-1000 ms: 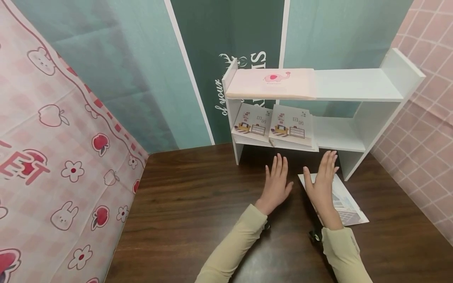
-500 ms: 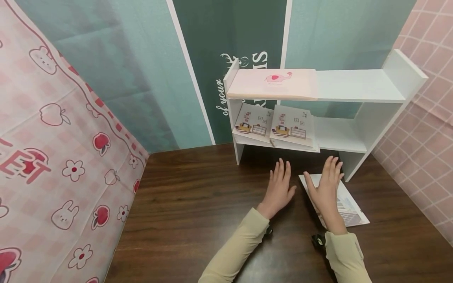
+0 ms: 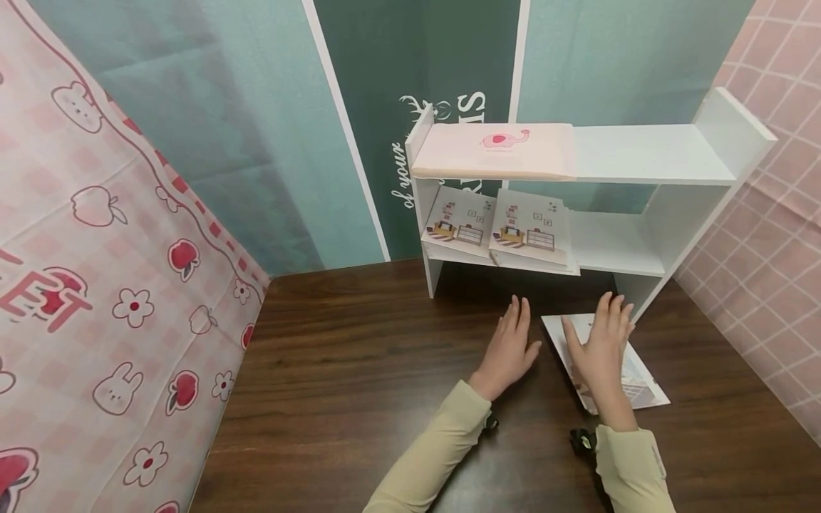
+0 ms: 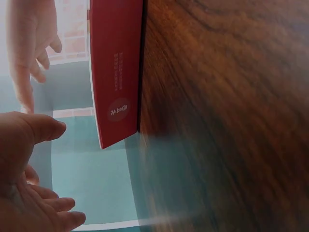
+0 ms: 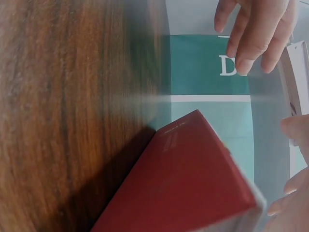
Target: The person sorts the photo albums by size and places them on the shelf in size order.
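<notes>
A flat white piece with a printed picture [image 3: 638,385] lies in front of the shelf, partly covered by my right hand [image 3: 601,353]. In the left wrist view a red panel with pale lettering [image 4: 116,72] rises from the table there, and the right wrist view shows a red panel [image 5: 178,169] too; its kind is unclear. My right hand is held over the white piece, fingers extended and thumb apart, gripping nothing. To its left, my left hand [image 3: 507,355] is held over the table with fingers extended, holding nothing.
A white two-level shelf [image 3: 648,153] stands at the back right. On its upper board lies a pink elephant-print item [image 3: 500,153]. Two books with room drawings [image 3: 458,224] lean on the lower board. A pink tiled backdrop [image 3: 763,285] borders the right side of the brown table [image 3: 333,370].
Both hands have drawn back a little toward the front and drifted slightly right. My right hand now covers more of the middle of the white printed piece. The shelf's contents stay put.
</notes>
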{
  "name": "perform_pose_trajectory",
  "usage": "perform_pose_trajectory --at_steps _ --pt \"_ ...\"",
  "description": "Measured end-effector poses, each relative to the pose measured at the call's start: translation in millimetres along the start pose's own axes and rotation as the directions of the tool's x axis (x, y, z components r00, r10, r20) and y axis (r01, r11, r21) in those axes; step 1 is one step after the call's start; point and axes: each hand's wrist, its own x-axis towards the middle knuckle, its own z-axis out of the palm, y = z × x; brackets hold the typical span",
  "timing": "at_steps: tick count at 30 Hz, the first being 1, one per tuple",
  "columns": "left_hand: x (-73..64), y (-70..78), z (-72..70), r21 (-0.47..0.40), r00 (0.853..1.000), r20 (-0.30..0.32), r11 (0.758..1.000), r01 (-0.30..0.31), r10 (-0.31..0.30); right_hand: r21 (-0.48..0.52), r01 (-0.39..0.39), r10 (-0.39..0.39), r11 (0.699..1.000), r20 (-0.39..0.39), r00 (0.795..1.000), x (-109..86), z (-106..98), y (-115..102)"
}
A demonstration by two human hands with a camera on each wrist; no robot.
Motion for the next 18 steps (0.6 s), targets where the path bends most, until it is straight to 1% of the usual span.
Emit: perform_pose_trajectory --at_steps 5,8,12,18 --pt "-0.7 1.9 4.4 -0.037 1.000 -0.003 0.999 0.000 0.000 -0.011 -0.024 0.024 1.000 0.001 1.000 -1.9 -2.2 2.6" --pt "-2.0 3.8 5.4 -0.069 1.000 0.022 0.997 0.013 -0.012 -0.018 -0.041 0.041 0.999 0.006 0.999 -2.4 -2.8 5.0" --pt "-4.5 6.8 7.3 -0.090 0.998 0.052 0.996 0.030 -0.026 -0.025 -0.061 0.061 0.998 0.013 0.998 -3.7 -3.3 8.2" --pt "-9.2 9.9 12.8 -0.114 0.997 0.065 0.992 0.044 -0.037 -0.058 -0.113 0.114 0.992 0.026 0.993 -7.6 -5.8 11.5"
